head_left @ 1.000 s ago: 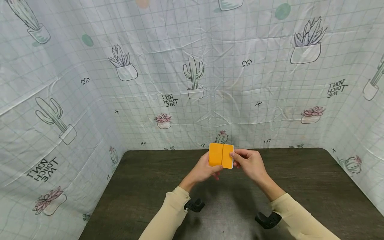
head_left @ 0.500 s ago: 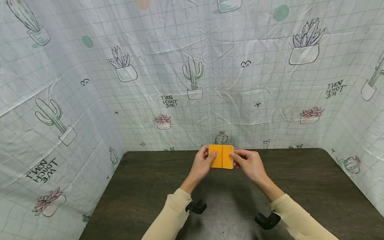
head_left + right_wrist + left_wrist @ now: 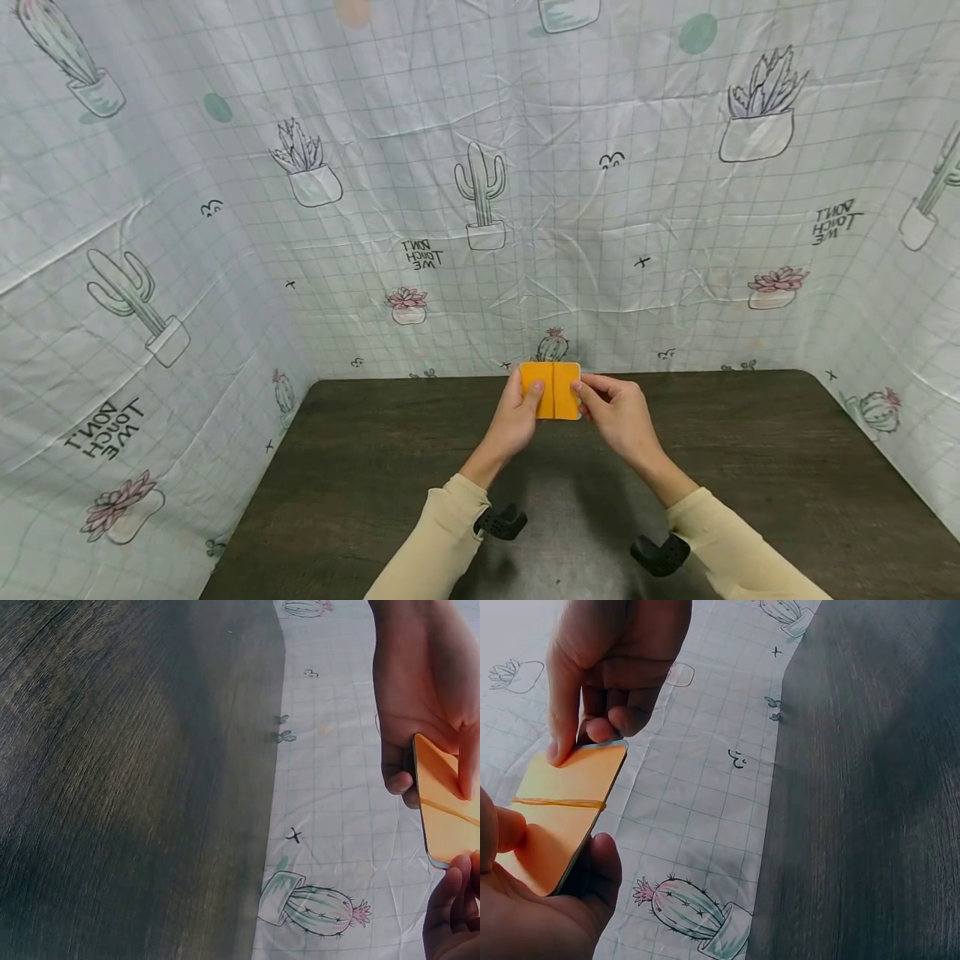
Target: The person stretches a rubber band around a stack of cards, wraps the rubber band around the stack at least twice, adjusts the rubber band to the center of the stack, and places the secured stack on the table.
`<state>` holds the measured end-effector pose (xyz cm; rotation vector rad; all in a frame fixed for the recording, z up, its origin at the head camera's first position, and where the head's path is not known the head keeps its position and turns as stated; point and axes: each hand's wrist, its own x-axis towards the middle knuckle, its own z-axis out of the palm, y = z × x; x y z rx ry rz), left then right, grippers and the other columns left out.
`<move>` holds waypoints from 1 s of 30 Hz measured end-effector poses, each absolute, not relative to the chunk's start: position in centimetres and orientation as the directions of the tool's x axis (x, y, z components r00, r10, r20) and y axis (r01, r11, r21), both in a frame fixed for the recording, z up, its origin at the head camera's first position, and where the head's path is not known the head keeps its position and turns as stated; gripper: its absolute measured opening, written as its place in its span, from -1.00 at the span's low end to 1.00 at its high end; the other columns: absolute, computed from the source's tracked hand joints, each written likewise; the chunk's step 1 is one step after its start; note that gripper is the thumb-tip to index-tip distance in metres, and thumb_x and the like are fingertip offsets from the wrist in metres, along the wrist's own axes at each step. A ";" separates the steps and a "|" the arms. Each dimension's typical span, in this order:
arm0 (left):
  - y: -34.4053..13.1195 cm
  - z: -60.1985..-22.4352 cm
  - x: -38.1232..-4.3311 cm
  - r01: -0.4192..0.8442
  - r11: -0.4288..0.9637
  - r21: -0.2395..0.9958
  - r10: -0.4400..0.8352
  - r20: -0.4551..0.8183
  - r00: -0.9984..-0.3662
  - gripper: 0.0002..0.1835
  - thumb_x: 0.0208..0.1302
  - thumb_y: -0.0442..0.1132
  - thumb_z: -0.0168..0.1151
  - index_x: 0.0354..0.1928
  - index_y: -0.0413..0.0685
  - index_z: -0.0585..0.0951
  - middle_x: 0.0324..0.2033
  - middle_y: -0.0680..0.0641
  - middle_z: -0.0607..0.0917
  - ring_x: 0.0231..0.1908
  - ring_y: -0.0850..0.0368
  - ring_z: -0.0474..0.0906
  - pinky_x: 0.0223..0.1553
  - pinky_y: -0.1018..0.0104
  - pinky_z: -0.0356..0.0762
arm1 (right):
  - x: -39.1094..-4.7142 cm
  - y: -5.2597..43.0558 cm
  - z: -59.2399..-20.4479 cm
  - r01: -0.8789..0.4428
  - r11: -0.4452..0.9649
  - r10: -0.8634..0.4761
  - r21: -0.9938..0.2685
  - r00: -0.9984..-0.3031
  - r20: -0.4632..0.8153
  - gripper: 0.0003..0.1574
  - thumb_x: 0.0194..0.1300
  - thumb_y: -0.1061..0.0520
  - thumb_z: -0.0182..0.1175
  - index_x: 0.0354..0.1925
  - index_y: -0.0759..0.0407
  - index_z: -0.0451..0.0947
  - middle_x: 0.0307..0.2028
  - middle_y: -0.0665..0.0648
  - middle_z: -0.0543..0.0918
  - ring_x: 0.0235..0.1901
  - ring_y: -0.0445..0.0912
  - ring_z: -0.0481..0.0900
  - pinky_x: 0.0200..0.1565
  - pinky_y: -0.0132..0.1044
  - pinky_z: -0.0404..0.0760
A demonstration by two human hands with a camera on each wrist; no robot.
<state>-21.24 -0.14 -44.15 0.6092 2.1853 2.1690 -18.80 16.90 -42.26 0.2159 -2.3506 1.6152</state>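
Observation:
A small yellow-orange notebook [image 3: 562, 404] with an orange elastic band around its cover is held up between both hands over the far part of the table. My left hand [image 3: 513, 419] grips its left side, thumb on the front cover and fingers behind. At the opposite edge, my right hand [image 3: 621, 414] pinches the notebook between thumb and fingers. In the left wrist view the band [image 3: 559, 802] crosses the cover, between the two thumbs. The right wrist view shows the notebook [image 3: 442, 832] cut off by the frame's edge. The back cover is hidden.
A dark wood-grain table [image 3: 360, 475] lies beneath the hands. Behind it and at both sides hangs a white grid-patterned cloth [image 3: 390, 183] printed with cacti. Each wrist wears a black strap-like device, such as the left one [image 3: 502, 522].
My left hand has shifted from the notebook's lower edge to its left side, and its thumb now lies on the cover. The right hand keeps its pinch at the right edge.

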 end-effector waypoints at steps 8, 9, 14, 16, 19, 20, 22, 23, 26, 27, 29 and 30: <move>0.3 -44.6 -21.2 0.251 -0.020 0.968 0.288 0.246 -0.925 -0.72 0.63 -0.30 -0.16 0.25 -0.24 0.27 -0.23 -0.14 0.49 -0.36 0.07 0.44 -0.40 0.35 0.45 | -18.6 16.8 -42.9 -0.305 0.470 0.028 -0.828 -0.933 0.360 -0.66 0.48 0.20 0.18 0.09 0.40 0.64 -0.43 0.17 0.68 -0.50 -0.05 0.56 -0.51 -0.37 0.56; 0.3 -44.6 -21.2 0.248 -0.016 0.969 0.291 0.242 -0.925 -0.72 0.63 -0.30 -0.16 0.24 -0.24 0.27 -0.22 -0.13 0.48 -0.35 0.07 0.44 -0.40 0.35 0.45 | -18.6 16.8 -43.0 -0.308 0.480 0.023 -0.821 -0.931 0.363 -0.66 0.48 0.22 0.18 0.11 0.41 0.63 -0.40 0.18 0.70 -0.50 -0.05 0.56 -0.51 -0.37 0.56; 0.2 -44.9 -21.4 0.238 0.004 0.971 0.303 0.225 -0.926 -0.75 0.61 -0.36 -0.17 0.22 -0.28 0.26 -0.20 -0.17 0.47 -0.34 0.03 0.44 -0.38 0.32 0.46 | -18.7 16.8 -43.2 -0.319 0.522 -0.010 -0.791 -0.930 0.368 -0.64 0.47 0.28 0.17 0.16 0.41 0.59 -0.37 0.17 0.71 -0.49 -0.02 0.58 -0.49 -0.37 0.57; 0.1 -44.8 -21.5 0.232 0.008 0.973 0.299 0.219 -0.929 -0.75 0.60 -0.39 -0.17 0.21 -0.30 0.27 -0.20 -0.20 0.47 -0.34 0.01 0.45 -0.38 0.29 0.46 | -18.7 16.8 -43.2 -0.324 0.527 -0.017 -0.786 -0.928 0.371 -0.64 0.46 0.28 0.17 0.15 0.41 0.60 -0.40 0.16 0.70 -0.50 -0.04 0.57 -0.49 -0.36 0.57; -0.2 -44.6 -21.6 0.213 -0.003 0.977 0.288 0.205 -0.935 -0.76 0.60 -0.38 -0.15 0.19 -0.30 0.31 -0.18 -0.21 0.50 -0.31 0.01 0.48 -0.34 0.25 0.50 | -18.8 16.8 -43.1 -0.333 0.529 -0.023 -0.781 -0.925 0.379 -0.65 0.46 0.28 0.18 0.14 0.42 0.60 -0.38 0.17 0.71 -0.51 -0.08 0.56 -0.50 -0.35 0.57; -0.3 -44.6 -21.6 0.206 -0.006 0.979 0.283 0.199 -0.938 -0.76 0.60 -0.37 -0.14 0.18 -0.29 0.33 -0.18 -0.18 0.51 -0.29 0.03 0.49 -0.31 0.26 0.51 | -18.9 16.8 -43.1 -0.333 0.529 -0.023 -0.780 -0.925 0.379 -0.65 0.45 0.28 0.19 0.13 0.42 0.61 -0.35 0.19 0.72 -0.51 -0.08 0.57 -0.50 -0.36 0.57; -0.5 -44.5 -21.7 0.192 -0.013 0.981 0.273 0.188 -0.943 -0.79 0.60 -0.33 -0.12 0.14 -0.27 0.36 -0.19 -0.13 0.53 -0.28 0.07 0.50 -0.27 0.27 0.52 | -19.0 16.8 -43.1 -0.334 0.531 -0.022 -0.779 -0.924 0.382 -0.66 0.45 0.28 0.20 0.12 0.42 0.62 -0.28 0.23 0.75 -0.47 -0.07 0.60 -0.47 -0.36 0.58; -0.6 -44.5 -21.8 0.193 -0.011 0.981 0.267 0.189 -0.945 -0.81 0.60 -0.32 -0.11 0.10 -0.28 0.38 -0.23 -0.11 0.52 -0.29 0.09 0.48 -0.27 0.29 0.49 | -19.0 16.9 -43.1 -0.334 0.528 -0.021 -0.781 -0.924 0.381 -0.66 0.45 0.28 0.20 0.11 0.42 0.62 -0.25 0.24 0.75 -0.45 -0.06 0.62 -0.46 -0.36 0.58; -1.0 -44.6 -22.0 0.187 -0.004 0.982 0.222 0.184 -0.958 -0.84 0.58 -0.31 -0.05 0.02 -0.27 0.42 -0.30 -0.05 0.50 -0.36 0.15 0.44 -0.32 0.34 0.45 | -19.2 17.1 -43.1 -0.322 0.527 -0.013 -0.786 -0.928 0.372 -0.69 0.44 0.28 0.21 0.08 0.41 0.64 -0.19 0.27 0.75 -0.39 -0.04 0.65 -0.41 -0.36 0.60; -1.2 -44.7 -22.1 0.184 -0.004 0.983 0.200 0.181 -0.963 -0.85 0.56 -0.32 -0.02 0.01 -0.27 0.43 -0.32 -0.04 0.51 -0.38 0.16 0.43 -0.35 0.35 0.45 | -19.2 17.2 -43.1 -0.314 0.526 -0.010 -0.790 -0.931 0.364 -0.70 0.44 0.28 0.20 0.07 0.40 0.65 -0.19 0.27 0.75 -0.38 -0.04 0.65 -0.40 -0.35 0.59; -1.5 -45.0 -22.2 0.180 -0.006 0.984 0.155 0.179 -0.972 -0.86 0.50 -0.35 0.08 -0.01 -0.28 0.47 -0.34 -0.05 0.54 -0.44 0.15 0.44 -0.40 0.35 0.46 | -19.3 17.4 -43.2 -0.293 0.527 -0.006 -0.798 -0.940 0.341 -0.70 0.45 0.27 0.20 0.07 0.39 0.65 -0.20 0.27 0.75 -0.38 -0.02 0.64 -0.40 -0.34 0.59; -1.7 -45.2 -22.3 0.174 -0.010 0.985 0.134 0.173 -0.976 -0.85 0.46 -0.38 0.13 -0.01 -0.27 0.49 -0.34 -0.06 0.59 -0.46 0.12 0.48 -0.42 0.35 0.51 | -19.3 17.5 -43.2 -0.280 0.529 -0.003 -0.801 -0.944 0.329 -0.71 0.45 0.27 0.19 0.06 0.39 0.65 -0.21 0.26 0.75 -0.38 -0.02 0.63 -0.40 -0.33 0.59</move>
